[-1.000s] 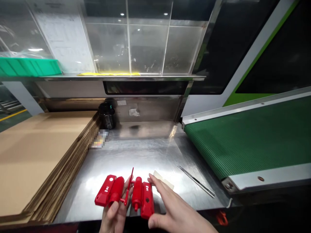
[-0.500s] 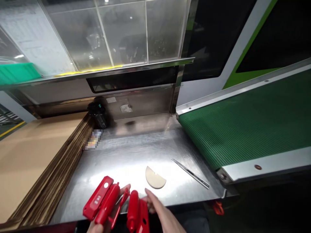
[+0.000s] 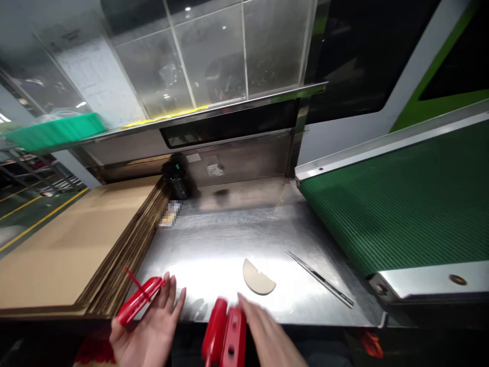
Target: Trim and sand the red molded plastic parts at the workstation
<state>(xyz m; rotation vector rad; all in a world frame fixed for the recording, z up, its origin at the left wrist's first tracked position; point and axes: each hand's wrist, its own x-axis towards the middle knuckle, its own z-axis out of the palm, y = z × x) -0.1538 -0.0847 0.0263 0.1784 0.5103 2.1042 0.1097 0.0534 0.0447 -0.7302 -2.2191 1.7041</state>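
Observation:
My left hand [image 3: 153,326] is palm up over the table's front edge, fingers spread. A red plastic part [image 3: 139,300] with a rounded body and thin bar lies tilted along its thumb side, touching thumb and fingertips; no closed grip shows. My right hand [image 3: 267,331], blurred, is against the right side of another red plastic part [image 3: 234,334], a cylinder beside a flat piece with holes. It holds this part at the front edge; its thumb is hidden. Beyond it, a beige half-round piece [image 3: 257,279] lies on the metal table [image 3: 214,244]. Tweezers [image 3: 321,279] lie further right.
Stacked cardboard sheets [image 3: 87,229] cover the left side. A dark bottle-like object [image 3: 176,181] stands behind them. A green ribbed conveyor belt [image 3: 401,209] borders the right. Red pieces [image 3: 93,350] show below the table at lower left. A green tray [image 3: 57,131] sits on the shelf.
My left hand has turned palm up and its fingers have spread; its red part has tipped leftward. My right hand keeps its red part. The view has swung left.

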